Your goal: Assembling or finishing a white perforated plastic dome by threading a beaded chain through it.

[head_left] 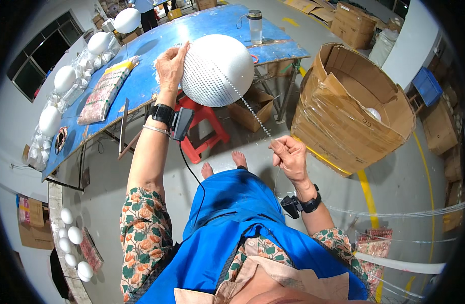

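A large white ball (230, 61) stands before me at the near edge of the blue table. Rows of small bead-like dots cover its lower left part, and the upper right part is smooth. My left hand (171, 67) bends its fingers against the ball's left side; its fingertips are partly hidden. My right hand (290, 158) is closed, pinching the lower end of a bead string (254, 112). Taut and slanting, the string runs up from that pinch to the ball's surface and on across it. What supports the ball from beneath cannot be seen.
The blue table (156, 38) bears a clear bottle (255, 28) and a wrapped bundle (108, 91). A red stool (202, 131) stands below. A big cardboard box (339, 121) is at right. More white balls (64, 79) line the left; strands (405, 214) stretch at lower right.
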Demonstrator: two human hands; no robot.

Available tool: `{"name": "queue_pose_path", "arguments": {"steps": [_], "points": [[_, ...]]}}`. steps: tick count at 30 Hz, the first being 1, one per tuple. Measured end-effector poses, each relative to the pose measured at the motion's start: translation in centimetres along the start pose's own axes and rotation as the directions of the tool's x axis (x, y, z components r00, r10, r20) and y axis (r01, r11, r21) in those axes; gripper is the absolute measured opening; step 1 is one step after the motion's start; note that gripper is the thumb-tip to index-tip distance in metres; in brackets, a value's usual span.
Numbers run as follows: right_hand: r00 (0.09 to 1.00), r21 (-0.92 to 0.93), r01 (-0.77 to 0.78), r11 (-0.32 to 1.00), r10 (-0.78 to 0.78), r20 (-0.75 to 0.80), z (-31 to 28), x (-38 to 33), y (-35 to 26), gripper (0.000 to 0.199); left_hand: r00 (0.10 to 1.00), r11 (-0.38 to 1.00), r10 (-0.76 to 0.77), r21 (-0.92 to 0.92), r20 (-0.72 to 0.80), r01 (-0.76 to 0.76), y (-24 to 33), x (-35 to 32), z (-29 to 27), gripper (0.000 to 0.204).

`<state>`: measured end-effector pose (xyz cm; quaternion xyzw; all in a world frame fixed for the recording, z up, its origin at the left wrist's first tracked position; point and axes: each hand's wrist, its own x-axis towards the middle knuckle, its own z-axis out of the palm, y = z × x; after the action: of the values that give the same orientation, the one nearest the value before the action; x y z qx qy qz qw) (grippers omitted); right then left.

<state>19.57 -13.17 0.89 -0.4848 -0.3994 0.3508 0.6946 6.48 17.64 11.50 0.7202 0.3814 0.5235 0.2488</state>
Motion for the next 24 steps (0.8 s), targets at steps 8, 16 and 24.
{"name": "queue_pose_path", "arguments": {"steps": [8,16,24], "points": [[1.0,0.064,-0.01,0.998,0.011,-0.013,1.2,0.0,1.5,0.022,0.99,0.996,0.003,-0.091,0.144,0.01,-0.2,-1.8,-0.6,0.039],[0.998,0.055,-0.043,0.998,0.041,0.038,2.2,1.9,2.7,0.024,0.918,0.914,0.395,0.086,0.027,-0.396,-1.3,-0.7,-0.4,0.033],[1.0,0.056,-0.006,0.998,0.004,0.021,2.9,3.9,3.5,0.024,0.987,0.994,0.103,-0.043,0.122,-0.098,1.2,-2.7,-1.0,0.037]]}}
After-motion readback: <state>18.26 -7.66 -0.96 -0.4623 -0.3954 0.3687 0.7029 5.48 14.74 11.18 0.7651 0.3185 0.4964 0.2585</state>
